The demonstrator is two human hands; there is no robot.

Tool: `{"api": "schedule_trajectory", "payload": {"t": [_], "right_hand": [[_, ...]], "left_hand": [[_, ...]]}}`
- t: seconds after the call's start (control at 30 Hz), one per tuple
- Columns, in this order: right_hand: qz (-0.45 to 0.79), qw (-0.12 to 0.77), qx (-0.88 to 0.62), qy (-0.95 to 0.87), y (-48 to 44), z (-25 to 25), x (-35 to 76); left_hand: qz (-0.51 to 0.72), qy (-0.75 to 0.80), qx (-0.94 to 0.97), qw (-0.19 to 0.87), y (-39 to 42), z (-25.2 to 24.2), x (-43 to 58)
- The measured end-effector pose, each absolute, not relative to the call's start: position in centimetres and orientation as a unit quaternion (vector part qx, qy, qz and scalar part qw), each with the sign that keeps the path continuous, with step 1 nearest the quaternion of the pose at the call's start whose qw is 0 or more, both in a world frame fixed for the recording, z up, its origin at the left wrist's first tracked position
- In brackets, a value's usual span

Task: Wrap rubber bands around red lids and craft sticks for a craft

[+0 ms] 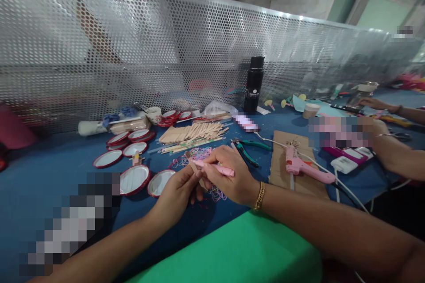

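Observation:
My right hand (229, 174) is closed around a pink pen-shaped tool (214, 168), its tip pointing left. My left hand (177, 190) pinches a wooden craft stick (192, 164) right at the tool's tip. Both hands hover over a heap of small coloured rubber bands (195, 154) on the blue table (56, 163). A pile of wooden craft sticks (194, 132) lies just behind. Several round red-rimmed mirrors (134, 179) lie to the left of my left hand.
A pink glue gun (303, 167) rests on cardboard (282, 159) to the right, green pliers (250, 147) beside it. A black bottle (254, 84) stands by the perforated metal screen (133, 44). Another person's arms (392, 152) work at the right. Green fabric (239, 252) lies near me.

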State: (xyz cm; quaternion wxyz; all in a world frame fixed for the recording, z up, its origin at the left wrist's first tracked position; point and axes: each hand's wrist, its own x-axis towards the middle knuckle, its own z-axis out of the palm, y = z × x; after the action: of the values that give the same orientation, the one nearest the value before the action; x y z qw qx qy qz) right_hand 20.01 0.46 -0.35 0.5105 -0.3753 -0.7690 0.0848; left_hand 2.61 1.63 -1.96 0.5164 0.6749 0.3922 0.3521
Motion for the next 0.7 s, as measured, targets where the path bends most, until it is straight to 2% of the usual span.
{"api": "schedule_trajectory", "payload": {"t": [0.2,0.7], "right_hand": [[0.083,0.527,-0.395,-0.748,1.0,-0.8,20.2],[0.087,0.499,-0.38,-0.774,0.5,-0.3,20.1]], "left_hand": [[0.354,0.402,0.665,0.521,1.5,-1.7,2.7],[0.344,0.398,0.676,0.516,1.6,-1.9,2.6]]}}
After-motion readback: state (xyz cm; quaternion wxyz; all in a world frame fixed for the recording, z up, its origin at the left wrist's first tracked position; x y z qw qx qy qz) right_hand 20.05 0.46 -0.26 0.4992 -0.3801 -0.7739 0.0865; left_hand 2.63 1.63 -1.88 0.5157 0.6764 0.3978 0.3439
